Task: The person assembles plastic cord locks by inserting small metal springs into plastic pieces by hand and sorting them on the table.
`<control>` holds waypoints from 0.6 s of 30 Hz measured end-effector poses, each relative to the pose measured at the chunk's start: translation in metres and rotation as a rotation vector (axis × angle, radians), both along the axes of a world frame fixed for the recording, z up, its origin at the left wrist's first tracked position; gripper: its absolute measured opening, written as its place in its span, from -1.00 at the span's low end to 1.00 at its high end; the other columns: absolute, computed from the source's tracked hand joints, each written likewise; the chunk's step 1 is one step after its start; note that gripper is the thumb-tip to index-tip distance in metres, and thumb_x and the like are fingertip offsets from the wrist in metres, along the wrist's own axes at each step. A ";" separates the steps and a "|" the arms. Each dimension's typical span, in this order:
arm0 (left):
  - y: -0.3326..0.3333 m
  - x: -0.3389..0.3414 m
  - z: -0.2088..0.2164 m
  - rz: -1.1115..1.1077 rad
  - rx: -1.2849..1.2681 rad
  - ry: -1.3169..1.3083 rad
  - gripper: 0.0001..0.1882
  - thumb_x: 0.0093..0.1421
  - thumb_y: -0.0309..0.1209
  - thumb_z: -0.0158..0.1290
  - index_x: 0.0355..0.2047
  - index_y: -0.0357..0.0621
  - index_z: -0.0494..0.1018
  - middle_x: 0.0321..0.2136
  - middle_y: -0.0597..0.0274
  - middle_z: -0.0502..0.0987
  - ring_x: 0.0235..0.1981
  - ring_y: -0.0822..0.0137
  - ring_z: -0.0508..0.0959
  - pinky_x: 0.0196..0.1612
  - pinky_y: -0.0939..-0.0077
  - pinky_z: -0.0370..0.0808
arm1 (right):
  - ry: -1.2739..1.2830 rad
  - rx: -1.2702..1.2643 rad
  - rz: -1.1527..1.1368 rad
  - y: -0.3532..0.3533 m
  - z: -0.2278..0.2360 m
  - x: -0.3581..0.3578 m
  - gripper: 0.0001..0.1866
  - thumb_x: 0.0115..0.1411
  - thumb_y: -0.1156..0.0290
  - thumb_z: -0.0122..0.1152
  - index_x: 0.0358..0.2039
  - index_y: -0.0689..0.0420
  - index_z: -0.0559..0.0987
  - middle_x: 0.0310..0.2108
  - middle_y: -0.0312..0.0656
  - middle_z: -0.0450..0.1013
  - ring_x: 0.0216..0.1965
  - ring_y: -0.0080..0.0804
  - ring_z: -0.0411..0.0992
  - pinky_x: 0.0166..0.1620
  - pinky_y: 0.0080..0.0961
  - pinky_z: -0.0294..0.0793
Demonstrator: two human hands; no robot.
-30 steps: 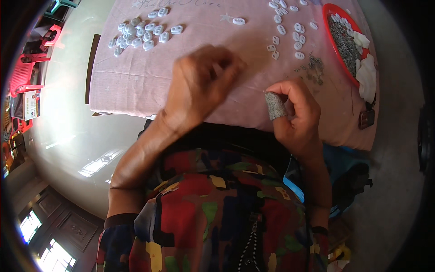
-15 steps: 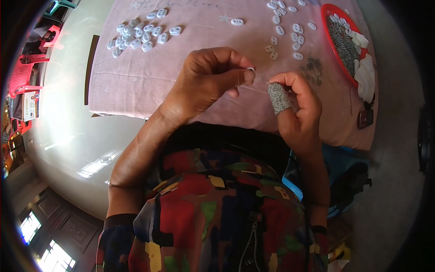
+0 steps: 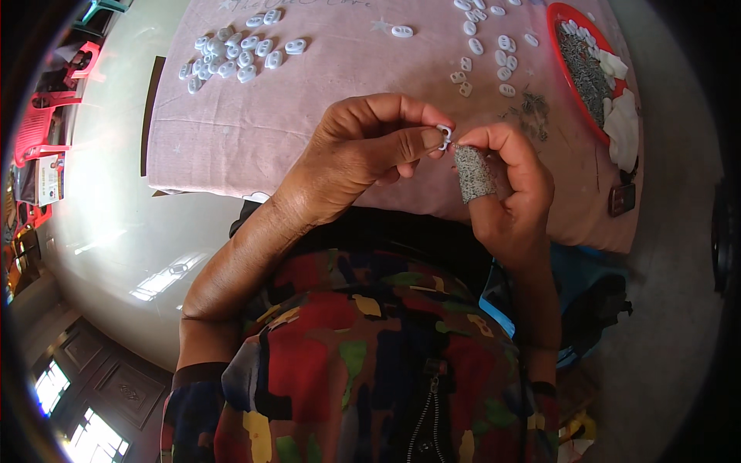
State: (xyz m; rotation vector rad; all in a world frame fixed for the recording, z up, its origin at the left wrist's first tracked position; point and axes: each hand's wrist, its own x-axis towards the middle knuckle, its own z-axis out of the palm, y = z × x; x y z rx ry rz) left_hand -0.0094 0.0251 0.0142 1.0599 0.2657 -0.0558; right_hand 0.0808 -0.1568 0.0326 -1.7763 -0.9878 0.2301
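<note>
Between the thumb and index finger of my left hand (image 3: 359, 154) is a small white oval plastic piece with openings (image 3: 445, 136), turned edge-up over the near part of the table. My right hand (image 3: 521, 185) is close beside it, thumb and index finger pinched together at the piece's right side. Whatever sits in that pinch is too small to make out. A grey speckled cover (image 3: 474, 174) wraps my right thumb. Beyond the right hand lies a loose heap of thin metal bits (image 3: 532, 116).
A pink cloth (image 3: 231, 147) covers the table. Similar white oval pieces (image 3: 245, 59) lie clustered at far left, with several more (image 3: 505, 62) at far right. A red tray (image 3: 557, 58) holds metal bits and white pieces. White fabric (image 3: 621, 131) and a small dark device (image 3: 621, 199) lie nearby.
My left hand has moved slightly right and nearer to me, bringing the white piece close to my right fingertips. More of the piece now shows. My right hand has barely shifted.
</note>
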 end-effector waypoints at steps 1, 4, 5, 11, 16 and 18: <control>0.000 0.000 0.000 0.006 0.011 -0.008 -0.80 0.24 -0.45 0.19 -0.13 -0.21 0.59 -0.36 0.34 0.59 -0.47 0.61 0.42 -0.39 0.76 0.35 | 0.002 0.005 -0.007 0.000 0.000 0.000 -0.78 0.07 0.73 0.14 -0.24 0.25 0.52 -0.40 -0.28 0.45 -0.48 -0.70 0.31 -0.43 -0.72 0.32; -0.002 0.000 -0.002 0.020 0.025 -0.032 -0.80 0.24 -0.46 0.19 -0.13 -0.22 0.59 -0.36 0.35 0.58 -0.47 0.61 0.40 -0.38 0.75 0.34 | -0.001 0.002 -0.009 0.001 -0.001 -0.001 -0.77 0.07 0.73 0.15 -0.24 0.25 0.53 -0.40 -0.28 0.45 -0.49 -0.72 0.30 -0.45 -0.72 0.31; -0.002 -0.001 -0.002 0.026 0.028 -0.047 -0.80 0.24 -0.47 0.20 -0.14 -0.22 0.59 -0.36 0.36 0.58 -0.47 0.61 0.40 -0.38 0.75 0.34 | 0.000 0.001 -0.008 0.001 -0.002 -0.001 -0.77 0.07 0.73 0.15 -0.24 0.25 0.53 -0.40 -0.28 0.45 -0.49 -0.72 0.30 -0.45 -0.72 0.31; -0.004 -0.001 -0.003 0.036 0.070 -0.057 -0.81 0.24 -0.47 0.19 -0.14 -0.20 0.60 -0.37 0.40 0.57 -0.47 0.64 0.39 -0.38 0.76 0.34 | 0.003 -0.006 -0.015 0.001 -0.003 -0.001 -0.77 0.05 0.72 0.17 -0.24 0.24 0.54 -0.40 -0.28 0.46 -0.52 -0.72 0.30 -0.48 -0.71 0.30; -0.007 -0.001 -0.004 0.067 0.157 -0.115 -0.82 0.24 -0.47 0.20 -0.15 -0.19 0.60 -0.40 0.44 0.57 -0.49 0.66 0.39 -0.41 0.76 0.33 | -0.090 -0.029 -0.074 0.001 -0.004 -0.002 -0.79 0.03 0.70 0.21 -0.29 0.19 0.56 -0.48 -0.29 0.45 -0.56 -0.67 0.30 -0.51 -0.69 0.29; -0.008 -0.002 -0.005 0.072 0.184 -0.114 -0.82 0.24 -0.47 0.20 -0.15 -0.19 0.61 -0.42 0.45 0.56 -0.50 0.67 0.39 -0.42 0.76 0.33 | -0.102 -0.048 -0.075 0.001 -0.004 -0.003 -0.79 0.03 0.70 0.22 -0.29 0.19 0.57 -0.49 -0.29 0.45 -0.57 -0.66 0.30 -0.51 -0.68 0.29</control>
